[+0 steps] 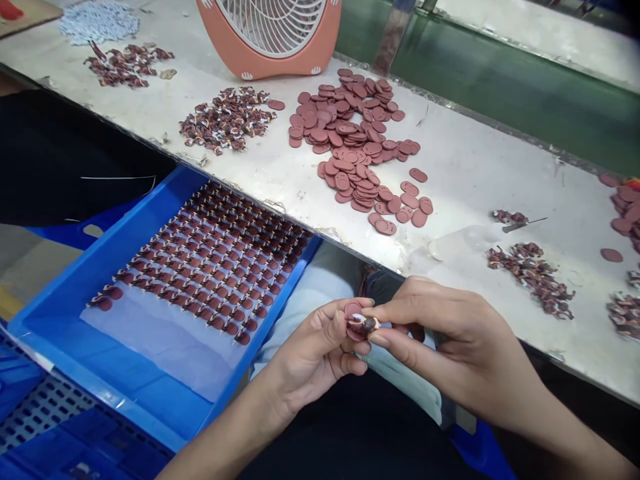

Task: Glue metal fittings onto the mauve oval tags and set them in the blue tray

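Ahead of the person runs the front edge of the bench (460, 167); at left, partly under it, sits the blue tray (65, 340). Just off that edge, with open room over the lap (340, 433), the left hand (315, 343) holds an oval base (353, 309); the right hand (440, 323) pinches a small figurine (369, 325) against it. Both seem light: base stiff, best held by its rim; figurine probably fragile.

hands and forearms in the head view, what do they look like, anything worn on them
The left hand and right hand are bare: no gloves, rings or watch show. No sleeve shows on the left forearm or right forearm.
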Motion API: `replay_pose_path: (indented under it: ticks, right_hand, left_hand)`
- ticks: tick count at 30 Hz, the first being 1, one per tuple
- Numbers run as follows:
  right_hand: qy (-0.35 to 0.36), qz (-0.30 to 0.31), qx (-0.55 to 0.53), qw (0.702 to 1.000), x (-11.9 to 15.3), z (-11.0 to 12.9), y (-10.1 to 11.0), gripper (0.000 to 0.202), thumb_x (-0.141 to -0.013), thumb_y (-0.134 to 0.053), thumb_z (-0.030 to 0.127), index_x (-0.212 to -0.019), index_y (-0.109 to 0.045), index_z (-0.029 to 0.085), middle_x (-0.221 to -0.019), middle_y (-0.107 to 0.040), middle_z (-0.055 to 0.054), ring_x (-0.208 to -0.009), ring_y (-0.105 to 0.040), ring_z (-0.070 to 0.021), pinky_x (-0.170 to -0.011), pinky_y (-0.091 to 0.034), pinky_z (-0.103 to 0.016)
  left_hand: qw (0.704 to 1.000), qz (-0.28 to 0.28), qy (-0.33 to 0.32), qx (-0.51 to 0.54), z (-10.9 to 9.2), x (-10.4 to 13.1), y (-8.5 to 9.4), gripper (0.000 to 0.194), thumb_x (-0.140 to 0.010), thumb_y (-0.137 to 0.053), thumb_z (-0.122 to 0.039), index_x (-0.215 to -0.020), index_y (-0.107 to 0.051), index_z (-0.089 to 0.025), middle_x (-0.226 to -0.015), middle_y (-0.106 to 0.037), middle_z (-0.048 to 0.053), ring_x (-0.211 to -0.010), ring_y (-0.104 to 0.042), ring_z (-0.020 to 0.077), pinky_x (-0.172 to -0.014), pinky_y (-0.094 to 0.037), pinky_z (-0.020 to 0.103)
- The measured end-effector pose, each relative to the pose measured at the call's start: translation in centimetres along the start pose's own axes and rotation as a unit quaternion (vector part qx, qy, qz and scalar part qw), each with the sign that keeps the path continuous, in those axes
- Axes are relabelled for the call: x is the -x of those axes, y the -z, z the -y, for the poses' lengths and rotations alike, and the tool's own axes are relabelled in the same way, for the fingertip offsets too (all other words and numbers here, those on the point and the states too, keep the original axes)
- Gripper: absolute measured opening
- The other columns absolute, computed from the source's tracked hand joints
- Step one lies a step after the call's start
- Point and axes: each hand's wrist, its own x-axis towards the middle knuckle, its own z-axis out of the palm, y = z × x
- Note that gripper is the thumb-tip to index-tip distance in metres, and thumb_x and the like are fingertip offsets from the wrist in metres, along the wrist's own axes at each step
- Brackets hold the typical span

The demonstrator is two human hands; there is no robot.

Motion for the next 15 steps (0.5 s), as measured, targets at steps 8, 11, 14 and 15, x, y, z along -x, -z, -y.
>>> replay_pose_path:
  ticks: [8,11,14,15]
  right_hand:
    - [0.020,-0.042,0.033,0.998,-0.4,-0.4,-0.7,0.014,-0.089,-0.067,0.012,-0.101,-0.072,0.018,-0.071,-0.066,0.002,-0.063,-0.058,-0.0088,-0.060,-0.048,-0.021]
    - [0.050,-0.104,0.109,0.987,-0.4,-1.0,-1.8,0.013,-0.089,-0.067,0.012,-0.100,-0.071,0.015,-0.072,-0.064,0.000,-0.065,-0.056,-0.0107,-0.061,-0.048,-0.024]
    - [0.122,-0.158,0.224,0.954,-0.5,-1.7,-3.1,0.017,-0.086,-0.071,0.008,-0.103,-0.069,0.011,-0.074,-0.064,-0.003,-0.067,-0.053,-0.0136,-0.062,-0.047,-0.027]
    - [0.149,-0.166,0.256,0.940,-0.6,-2.0,-3.6,0.020,-0.086,-0.071,0.006,-0.105,-0.068,0.010,-0.074,-0.064,-0.004,-0.067,-0.053,-0.0144,-0.062,-0.047,-0.028]
  left_hand:
    - [1.000,0.004,0.017,-0.021,-0.5,-0.3,0.4,0.059,-0.075,-0.076,-0.057,-0.119,-0.071,-0.017,-0.097,-0.075,0.009,-0.076,-0.072,0.0136,-0.054,-0.059,0.017]
    - [0.995,-0.070,-0.054,-0.046,-0.8,0.0,0.2,0.055,-0.071,-0.081,-0.054,-0.113,-0.071,-0.020,-0.095,-0.073,0.004,-0.074,-0.070,0.0116,-0.053,-0.057,0.016]
    - [0.962,-0.177,-0.176,-0.106,-0.7,0.5,-0.5,0.037,-0.067,-0.089,-0.041,-0.092,-0.071,-0.020,-0.074,-0.066,-0.004,-0.057,-0.059,0.0065,-0.049,-0.053,0.015]
    - [0.949,-0.200,-0.208,-0.128,-0.6,0.6,-0.8,0.035,-0.065,-0.090,-0.039,-0.086,-0.070,-0.019,-0.068,-0.063,-0.005,-0.053,-0.056,0.0060,-0.048,-0.052,0.016]
